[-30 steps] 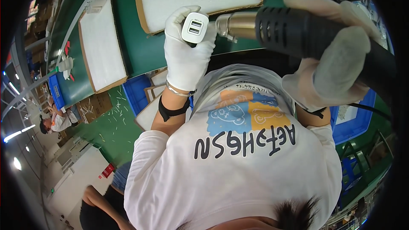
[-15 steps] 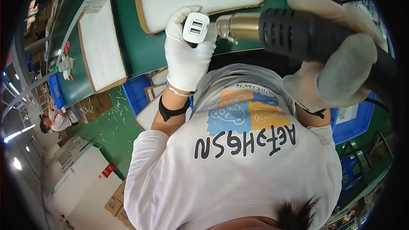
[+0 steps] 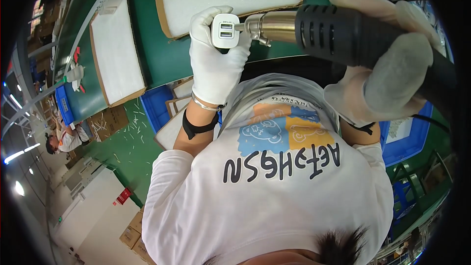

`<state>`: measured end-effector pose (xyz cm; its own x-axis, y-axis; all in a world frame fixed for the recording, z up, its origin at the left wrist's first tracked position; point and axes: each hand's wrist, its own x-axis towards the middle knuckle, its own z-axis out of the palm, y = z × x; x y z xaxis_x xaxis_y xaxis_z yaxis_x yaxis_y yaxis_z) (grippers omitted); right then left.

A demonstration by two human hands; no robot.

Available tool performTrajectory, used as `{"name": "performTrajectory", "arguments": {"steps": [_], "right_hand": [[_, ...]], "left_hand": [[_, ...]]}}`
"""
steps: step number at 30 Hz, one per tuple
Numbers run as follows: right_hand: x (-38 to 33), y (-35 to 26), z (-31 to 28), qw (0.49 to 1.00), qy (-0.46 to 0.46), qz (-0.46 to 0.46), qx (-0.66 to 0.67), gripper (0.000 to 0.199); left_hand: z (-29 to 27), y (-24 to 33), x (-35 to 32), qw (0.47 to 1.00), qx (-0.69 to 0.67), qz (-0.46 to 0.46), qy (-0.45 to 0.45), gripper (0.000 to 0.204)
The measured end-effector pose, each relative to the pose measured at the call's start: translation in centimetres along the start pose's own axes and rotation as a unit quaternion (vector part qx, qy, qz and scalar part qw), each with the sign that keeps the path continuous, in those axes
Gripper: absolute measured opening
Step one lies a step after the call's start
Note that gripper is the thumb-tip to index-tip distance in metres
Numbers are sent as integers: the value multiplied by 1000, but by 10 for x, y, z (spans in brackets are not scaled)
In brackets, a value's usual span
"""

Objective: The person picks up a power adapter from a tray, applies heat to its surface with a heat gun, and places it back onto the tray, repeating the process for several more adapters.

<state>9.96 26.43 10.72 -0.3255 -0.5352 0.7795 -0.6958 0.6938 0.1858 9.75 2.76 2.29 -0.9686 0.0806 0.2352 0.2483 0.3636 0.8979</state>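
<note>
In a white glove, my left hand [image 3: 214, 64] grips a small white USB charger [image 3: 225, 42] between thumb and fingers. The charger's end with two USB ports faces up. My right hand [image 3: 392, 76], also gloved with greyish fingertips, is wrapped round the black vented body of a hot-air gun [image 3: 338, 34]. A metal barrel [image 3: 277, 25] runs left from that body and ends in a thin nozzle [image 3: 244, 27] with a clamp screw. This nozzle's tip is right at the charger's right side, beside the upper port; whether it touches, I cannot tell.
A white foam-covered board [image 3: 225, 0] lies on the green table [image 3: 164, 61] beyond my hands. Another white board [image 3: 117, 49] lies to the left. Blue bins [image 3: 156, 110] sit below the table edge. A person [image 3: 71, 137] is at far left. A black cable [image 3: 431, 120] hangs at right.
The hot-air gun has shifted slightly left, bringing its nozzle up to the charger. The charger has turned a little, more upright now. My left hand has barely moved.
</note>
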Motion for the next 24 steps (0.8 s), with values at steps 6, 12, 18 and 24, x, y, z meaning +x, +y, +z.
{"name": "performTrajectory", "arguments": {"steps": [6, 12, 18, 24], "right_hand": [[-1, -2, 0, 994, -24, 50, 90, 32], [-15, 3, -5, 978, -47, 100, 178, 31], [-9, -6, 11, 955, -66, 140, 253, 30], [-10, -33, 41, 826, 233, 262, 442, 34]], "left_hand": [[1, 2, -1, 1000, 6, -22, -10, 47], [-1, 1, 0, 999, -6, -38, -6, 47], [-4, -5, 2, 1000, 22, 3, -4, 49], [-5, -7, 4, 1000, 16, 1, 1, 50]]}}
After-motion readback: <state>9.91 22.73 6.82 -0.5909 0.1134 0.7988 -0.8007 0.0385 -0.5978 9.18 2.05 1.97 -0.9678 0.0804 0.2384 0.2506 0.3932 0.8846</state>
